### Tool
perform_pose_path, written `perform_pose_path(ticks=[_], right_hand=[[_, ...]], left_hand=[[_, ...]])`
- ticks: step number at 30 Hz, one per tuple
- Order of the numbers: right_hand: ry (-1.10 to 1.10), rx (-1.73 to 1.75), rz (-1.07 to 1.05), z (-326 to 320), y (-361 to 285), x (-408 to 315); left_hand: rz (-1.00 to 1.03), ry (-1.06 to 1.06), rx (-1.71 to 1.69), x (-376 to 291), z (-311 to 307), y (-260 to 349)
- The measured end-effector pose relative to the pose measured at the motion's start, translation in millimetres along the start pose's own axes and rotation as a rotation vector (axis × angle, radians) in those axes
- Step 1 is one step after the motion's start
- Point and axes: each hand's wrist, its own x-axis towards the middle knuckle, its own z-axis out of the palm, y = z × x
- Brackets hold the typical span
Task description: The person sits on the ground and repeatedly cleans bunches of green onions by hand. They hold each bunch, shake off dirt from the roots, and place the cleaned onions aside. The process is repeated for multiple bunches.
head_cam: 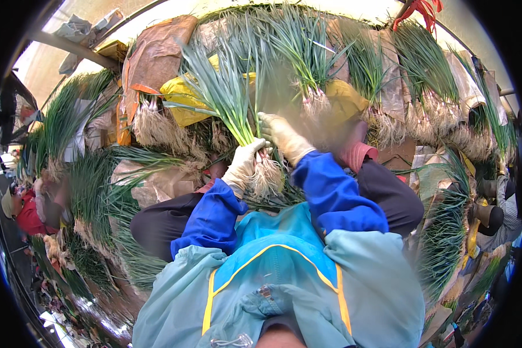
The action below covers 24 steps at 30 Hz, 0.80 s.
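Note:
My left hand (242, 164), in a pale work glove, is closed around the lower stalks of a bunch of green onions (239, 117). Its pale, stringy roots hang beside my wrist, and the long leaves point up and away from me. My right hand (283, 134), gloved too, is raised just right of the bunch, its fingertips by a green leaf or stalk; whether it grips that stalk I cannot tell. Past my right hand, another bunch of green onions (315, 87) lies with its roots towards me, next to yellow plastic sheeting (346, 99).
Rooted bunches stand in a row ahead, among brown woven sacks (161, 48). More green onions (443, 230) lie to the right and left. A metal pole (71, 47) crosses the upper left. A person in red (30, 213) sits far left; another person (500, 217) is far right.

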Motion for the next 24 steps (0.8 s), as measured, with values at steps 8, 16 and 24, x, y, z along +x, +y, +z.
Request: perform_pose_path(ticks=[8,16,24], right_hand=[[-0.010,0.758,-0.018,-41,14,23],[0.210,-0.814,-0.213,-71,4,45],[0.097,-1.134,-0.442,-20,16,-15]], left_hand=[[0.117,-0.277,-0.107,-24,-23,17],[-0.103,-0.313,-0.338,-11,-21,7],[0.105,0.191,0.450,7,6,-16]])
